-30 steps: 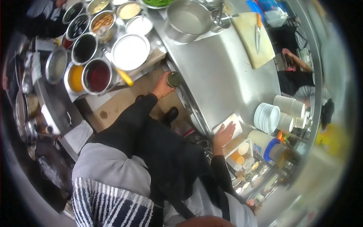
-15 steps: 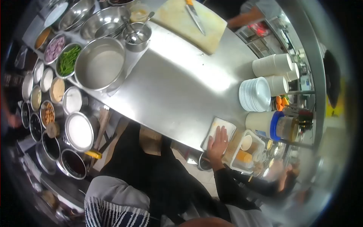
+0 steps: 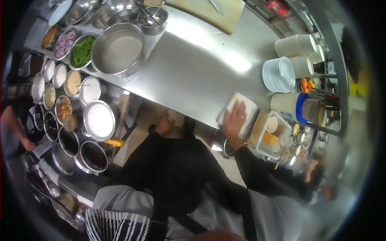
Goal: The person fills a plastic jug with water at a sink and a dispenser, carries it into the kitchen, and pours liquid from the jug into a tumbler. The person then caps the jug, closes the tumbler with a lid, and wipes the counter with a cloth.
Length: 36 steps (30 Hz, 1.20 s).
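My right hand [image 3: 235,122] lies flat on a folded white cloth [image 3: 251,107], its fingers stretched out. The cloth rests near the front right edge of the steel table [image 3: 181,76]. In front of the table edge, lower than its top, is my left hand [image 3: 163,123]. It looks blurred and small, and its fingers are hard to make out; nothing can be seen in it. Right of the cloth stands a clear plastic bin [image 3: 263,150] with a white cup and an orange-filled container.
White bowls [image 3: 278,75] and paper tubs [image 3: 295,45] are stacked on the right. A cutting board [image 3: 209,12] with a knife lies at the back. On the left are a large steel bowl [image 3: 117,49], chopped greens [image 3: 82,52] and several ingredient pots. Another person's arm [image 3: 16,124] shows far left.
My left hand has come into view in front of the table edge. My right hand stays on the cloth. The camera view has shifted, and another person's arm shows more at far left.
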### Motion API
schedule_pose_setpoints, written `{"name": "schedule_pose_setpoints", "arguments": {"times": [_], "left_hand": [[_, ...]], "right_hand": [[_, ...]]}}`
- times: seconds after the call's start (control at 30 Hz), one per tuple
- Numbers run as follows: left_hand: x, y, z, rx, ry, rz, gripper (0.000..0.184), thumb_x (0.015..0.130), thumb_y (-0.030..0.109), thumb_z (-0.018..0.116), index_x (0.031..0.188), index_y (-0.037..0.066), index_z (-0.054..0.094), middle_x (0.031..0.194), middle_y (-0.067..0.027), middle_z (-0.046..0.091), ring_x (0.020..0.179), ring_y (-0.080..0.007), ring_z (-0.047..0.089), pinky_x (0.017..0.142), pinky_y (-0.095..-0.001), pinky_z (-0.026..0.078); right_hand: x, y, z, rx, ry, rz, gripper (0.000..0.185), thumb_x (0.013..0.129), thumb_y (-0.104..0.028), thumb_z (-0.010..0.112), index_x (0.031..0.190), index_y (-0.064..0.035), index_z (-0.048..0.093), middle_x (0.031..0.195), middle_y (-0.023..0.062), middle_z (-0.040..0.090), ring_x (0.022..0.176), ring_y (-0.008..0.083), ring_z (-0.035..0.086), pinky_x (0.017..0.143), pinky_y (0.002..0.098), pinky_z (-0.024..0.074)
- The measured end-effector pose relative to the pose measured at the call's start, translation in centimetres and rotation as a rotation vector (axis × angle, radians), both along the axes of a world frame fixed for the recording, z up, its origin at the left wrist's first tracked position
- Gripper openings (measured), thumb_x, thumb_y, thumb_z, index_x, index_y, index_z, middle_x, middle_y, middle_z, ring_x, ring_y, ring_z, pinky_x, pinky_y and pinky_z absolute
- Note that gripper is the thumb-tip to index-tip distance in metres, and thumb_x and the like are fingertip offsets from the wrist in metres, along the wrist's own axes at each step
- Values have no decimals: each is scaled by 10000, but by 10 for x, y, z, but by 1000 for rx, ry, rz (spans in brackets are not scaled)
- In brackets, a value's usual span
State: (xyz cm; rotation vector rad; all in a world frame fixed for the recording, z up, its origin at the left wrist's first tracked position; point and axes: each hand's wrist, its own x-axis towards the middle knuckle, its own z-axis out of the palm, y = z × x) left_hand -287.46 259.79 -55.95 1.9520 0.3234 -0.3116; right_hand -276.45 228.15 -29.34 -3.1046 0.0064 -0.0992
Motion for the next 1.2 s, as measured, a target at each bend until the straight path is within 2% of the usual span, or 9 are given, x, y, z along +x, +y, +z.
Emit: {"name": "schedule_pose_setpoints", "arguments": {"times": [0.1, 0.23, 0.4, 0.53, 0.67, 0.97, 1.1, 1.13, 1.2], "left_hand": [[-53, 2, 153, 5, 186, -184, 601, 886, 244, 827, 1390, 15, 592, 1212, -214, 722, 1151, -385, 692, 1019, -440, 547], [-125, 27, 176, -169, 262, -190, 576, 907, 194, 814, 1415, 44, 586, 1189, -200, 739, 1098, -344, 729, 973, -414, 570], [-178, 68, 227, -158, 217, 99, 562, 921, 184, 819, 1416, 47, 591, 1189, -199, 745, 1036, -274, 752, 902, -363, 585], [-210, 104, 229, -61, 248, 8, 511, 935, 188, 796, 1387, 45, 608, 1173, -199, 750, 1007, -267, 756, 891, -357, 584], [-232, 134, 232, 97, 328, -61, 426, 940, 182, 777, 1318, 33, 648, 1124, -186, 761, 980, -255, 760, 877, -351, 583], [-204, 155, 275, 283, 263, -151, 264, 952, 168, 733, 1163, 8, 739, 1013, -157, 787, 919, -228, 769, 844, -337, 582], [-142, 117, 385, 158, -72, -15, 177, 911, 147, 771, 966, -21, 787, 819, -103, 762, 731, -169, 714, 723, -315, 563], [-127, 98, 464, 21, -50, 22, 158, 890, 132, 789, 882, -26, 779, 769, -79, 729, 698, -153, 680, 689, -306, 538], [-117, 101, 547, -277, -433, -205, 283, 892, 165, 758, 688, -4, 659, 675, -69, 664, 646, -160, 611, 595, -312, 435]], "right_hand": [[36, 90, -2, 65, -8, 232, 742, 1025, -441, 574, 1642, -91, 358, 1708, 228, 287, 1587, 398, 257, 1246, 627, 212], [83, 219, -6, 210, -85, 372, 745, 1021, -459, 572, 1630, -76, 380, 1707, 224, 290, 1587, 396, 253, 1254, 632, 194], [61, 307, 17, 230, 37, 571, 715, 1069, -486, 475, 1636, -68, 356, 1710, 213, 287, 1596, 386, 232, 1279, 608, 146], [36, 246, 29, 413, 37, 693, 715, 1050, -522, 516, 1621, -109, 394, 1707, 156, 320, 1594, 346, 247, 1295, 539, 154], [9, 139, 21, 277, -34, 474, 687, 1060, -519, 506, 1625, -143, 396, 1693, 144, 358, 1571, 348, 307, 1258, 569, 233], [-15, -49, 16, 40, -25, -114, 695, 1079, -535, 459, 1659, -168, 344, 1721, 145, 308, 1578, 349, 297, 1267, 575, 212], [-9, -52, 12, 85, -133, -95, 678, 1062, -515, 509, 1626, -153, 402, 1695, 166, 349, 1557, 372, 330, 1250, 590, 248], [-11, -52, 10, 92, -147, -93, 674, 1056, -506, 528, 1615, -147, 420, 1687, 175, 360, 1552, 380, 337, 1243, 596, 258], [-15, -53, 13, 105, -172, -59, 671, 1053, -491, 540, 1610, -137, 423, 1684, 189, 359, 1546, 391, 341, 1238, 601, 261]]}}
